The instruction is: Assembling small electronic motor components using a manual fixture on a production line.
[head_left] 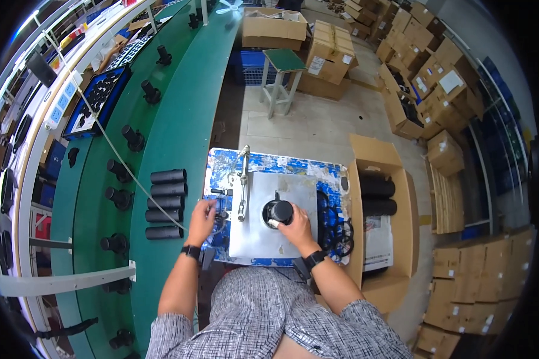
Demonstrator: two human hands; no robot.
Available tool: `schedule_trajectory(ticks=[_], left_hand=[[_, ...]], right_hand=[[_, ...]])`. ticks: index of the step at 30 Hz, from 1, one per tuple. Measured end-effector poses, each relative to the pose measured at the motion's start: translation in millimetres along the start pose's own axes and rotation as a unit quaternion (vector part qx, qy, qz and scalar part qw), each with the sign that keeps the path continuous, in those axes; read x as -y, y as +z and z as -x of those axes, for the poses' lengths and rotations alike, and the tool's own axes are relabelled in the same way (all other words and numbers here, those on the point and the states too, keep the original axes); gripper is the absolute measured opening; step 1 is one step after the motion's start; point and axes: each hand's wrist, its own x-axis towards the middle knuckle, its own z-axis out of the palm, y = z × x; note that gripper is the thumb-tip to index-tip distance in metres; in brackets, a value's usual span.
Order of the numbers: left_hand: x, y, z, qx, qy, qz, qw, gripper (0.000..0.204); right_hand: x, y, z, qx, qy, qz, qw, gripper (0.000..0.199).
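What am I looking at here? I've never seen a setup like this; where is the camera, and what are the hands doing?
There is no machine, just a person's bare hands, seen from a fisheye camera on their head looking down, so edges bend. The right hand grips a black cylindrical part over a metal plate on a worn blue table. The left hand is near a metal lever; whether it touches anything is unclear. Black rings lie right of the plate. Black tubes lie on the green bench at left.
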Motion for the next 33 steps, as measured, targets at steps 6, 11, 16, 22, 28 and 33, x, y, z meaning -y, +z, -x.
schedule_trajectory(ticks=[6, 11, 16, 22, 28, 33], left_hand=[[21, 17, -71, -0.052, 0.050, -0.283, 0.956, 0.036], [36, 5, -74, 0.154, -0.061, -0.271, 0.948, 0.045], [14, -3, 4, -0.113, 0.054, -0.151, 0.981, 0.040], [-108, -66, 156, -0.152, -0.051, 0.022, 0.987, 0.036], [-189, -82, 174, -0.189, 0.174, -0.047, 0.965, 0.051], [-148, -105, 172, -0.219, 0.127, -0.219, 0.942, 0.061]], right_hand=[[4, 2, 1, -0.014, -0.023, 0.011, 1.000, 0.068], [6, 1, 0, -0.020, -0.023, 0.004, 1.000, 0.066], [5, -9, -2, -0.010, -0.033, -0.006, 0.999, 0.065], [139, -134, 0, -0.179, -0.170, -0.120, 0.962, 0.063], [235, -55, -23, 0.162, -0.427, -0.111, 0.883, 0.065], [235, 83, 2, 0.225, -0.439, -0.113, 0.863, 0.058]])
